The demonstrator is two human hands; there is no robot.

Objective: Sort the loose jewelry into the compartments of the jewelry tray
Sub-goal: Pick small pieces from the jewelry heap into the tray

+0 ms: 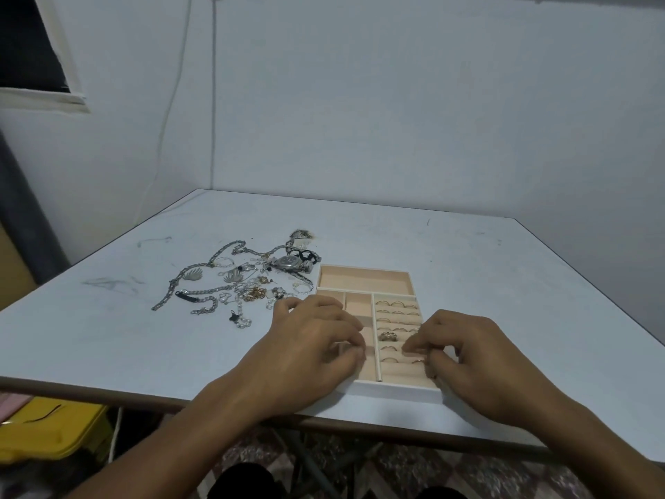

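Left hand (312, 342), right hand (466, 356) seemingly touch tray (363, 280)

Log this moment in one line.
left hand over tray | right hand at ring rows | chains, watch loose on table

dim, cool cast | soft shadows | mild blur | wide-angle edge bending
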